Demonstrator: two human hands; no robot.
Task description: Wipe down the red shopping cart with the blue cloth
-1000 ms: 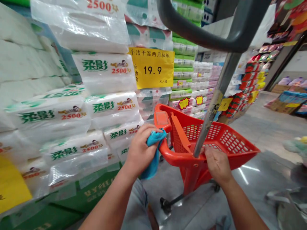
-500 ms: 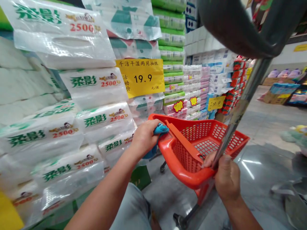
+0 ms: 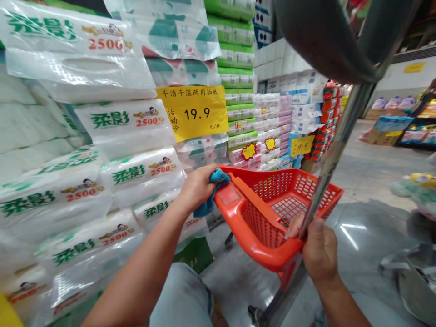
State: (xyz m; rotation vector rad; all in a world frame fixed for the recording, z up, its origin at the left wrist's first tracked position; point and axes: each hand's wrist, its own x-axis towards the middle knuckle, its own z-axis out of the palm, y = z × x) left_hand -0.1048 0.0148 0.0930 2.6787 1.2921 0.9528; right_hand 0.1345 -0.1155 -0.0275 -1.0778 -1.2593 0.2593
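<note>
My left hand (image 3: pixel 197 188) is closed on a blue cloth (image 3: pixel 204 208) at the left corner of a red plastic shopping cart (image 3: pixel 269 252). Part of the cloth hangs down outside the cart's rim. Fingers wrapped, my right hand (image 3: pixel 320 250) grips a grey metal pole (image 3: pixel 322 181) beside the right end of the cart's handle. Its fingertips reach past the pole to the inner side of the handle. At the pole's upper end is a large dark curved piece (image 3: pixel 327 43), close to the camera and blurred. Inside the cart, the perforated basket floor shows.
Stacked white tissue packs (image 3: pixel 143 172) rise close on the left, with a yellow price sign (image 3: pixel 192 112) on the neighbouring stack. Green packs (image 3: pixel 236 77) stand farther along. Grey shiny floor (image 3: pixel 361 213) lies to the right, with a blurred grey object (image 3: pixel 417 281) at the edge.
My left hand and the cloth have shifted slightly left, uncovering more of the handle's corner. The whole view has moved a little. My right hand keeps its grip on the pole.
</note>
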